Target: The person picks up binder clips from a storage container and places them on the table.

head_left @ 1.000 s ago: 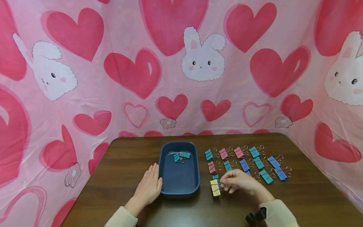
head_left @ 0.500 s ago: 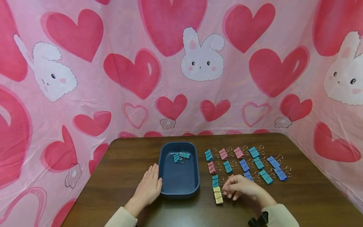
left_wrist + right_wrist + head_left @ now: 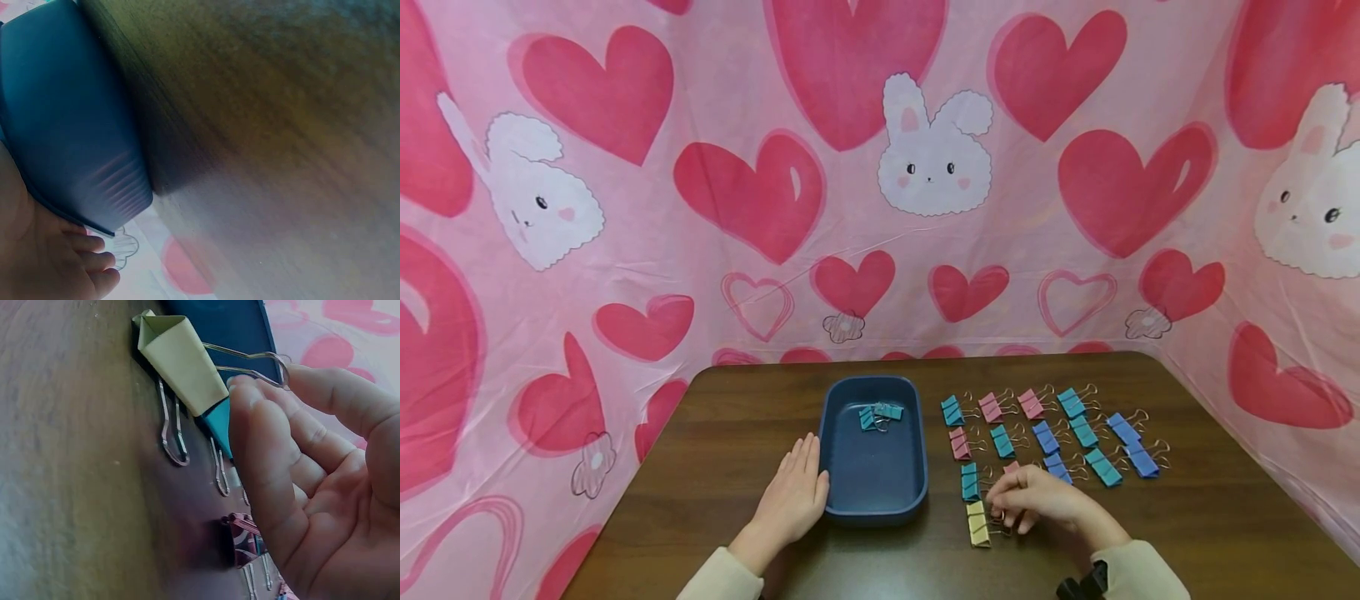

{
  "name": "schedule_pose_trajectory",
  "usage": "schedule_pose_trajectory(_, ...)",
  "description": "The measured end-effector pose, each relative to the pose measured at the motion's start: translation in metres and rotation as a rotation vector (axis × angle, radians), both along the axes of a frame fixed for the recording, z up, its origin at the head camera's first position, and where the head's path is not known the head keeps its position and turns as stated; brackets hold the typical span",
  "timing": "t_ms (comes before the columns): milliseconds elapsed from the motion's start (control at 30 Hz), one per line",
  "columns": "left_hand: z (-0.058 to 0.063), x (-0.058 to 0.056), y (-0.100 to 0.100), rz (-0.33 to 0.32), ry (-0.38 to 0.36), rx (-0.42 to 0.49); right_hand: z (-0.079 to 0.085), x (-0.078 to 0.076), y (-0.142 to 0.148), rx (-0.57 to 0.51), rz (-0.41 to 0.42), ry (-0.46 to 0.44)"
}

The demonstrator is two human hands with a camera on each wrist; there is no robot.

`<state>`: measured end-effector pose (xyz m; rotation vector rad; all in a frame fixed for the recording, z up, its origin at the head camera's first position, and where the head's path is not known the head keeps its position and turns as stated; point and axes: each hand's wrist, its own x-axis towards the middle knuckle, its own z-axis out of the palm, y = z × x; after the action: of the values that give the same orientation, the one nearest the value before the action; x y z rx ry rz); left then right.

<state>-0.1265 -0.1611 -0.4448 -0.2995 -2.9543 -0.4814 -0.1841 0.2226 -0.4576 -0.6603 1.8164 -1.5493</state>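
Note:
My left hand [image 3: 795,487] lies flat with fingers extended along the left side of a dark blue tray [image 3: 827,442]; in the left wrist view its fingers [image 3: 94,262] rest by the tray's rim. Two teal binder clips [image 3: 881,414] lie inside the tray. To its right, a yellow binder clip [image 3: 978,525] stands on the table, just below a teal binder clip [image 3: 970,482]. My right hand [image 3: 1037,500] is beside the yellow clip's wire handles. In the right wrist view, thumb and forefinger are apart, a fingertip touching the end of the upper handle.
Rows of pink, teal and blue binder clips cover the right part of the wooden table [image 3: 730,417], including a pink clip [image 3: 991,407] and a blue clip [image 3: 1142,459]. One pink clip is partly hidden behind my right hand. A patterned pink cloth [image 3: 925,242] hangs around the table.
The yellow clip has moved slightly down and right, to below the teal clip. My right hand came along with it, and its fingers have since loosened from the handle. My left hand stays put.

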Motion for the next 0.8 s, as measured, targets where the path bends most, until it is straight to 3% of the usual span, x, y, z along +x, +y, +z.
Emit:
schedule_pose_trajectory(233, 0.001, 0.001, 0.0, -0.002, 0.002, 0.004, 0.009, -0.005, 0.004, 0.058, -0.049, 0.072)
schedule_pose_trajectory(600, 0.002, 0.001, 0.0, -0.006, 0.003, 0.003, 0.038, -0.018, 0.004, 0.058, -0.073, 0.148)
schedule_pose_trajectory(800, 0.001, 0.0, 0.0, -0.006, -0.002, -0.003, 0.058, -0.026, -0.005, 0.126, -0.104, 0.221)
